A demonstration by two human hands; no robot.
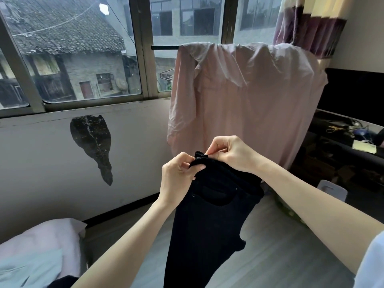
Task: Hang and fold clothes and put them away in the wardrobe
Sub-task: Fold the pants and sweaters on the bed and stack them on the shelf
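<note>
A pair of black trousers hangs down in front of me, held up by its waistband. My left hand grips the waistband's left part, fingers curled round the dark cloth. My right hand pinches the top of the waistband, where a small pale tab shows between thumb and fingers. Behind them a pink garment is draped over a dark rail by the window.
A bed with pink and light blue bedding lies at the lower left. The window and a white wall with a dark patch are to the left. A cluttered dark desk stands at the right, a curtain above.
</note>
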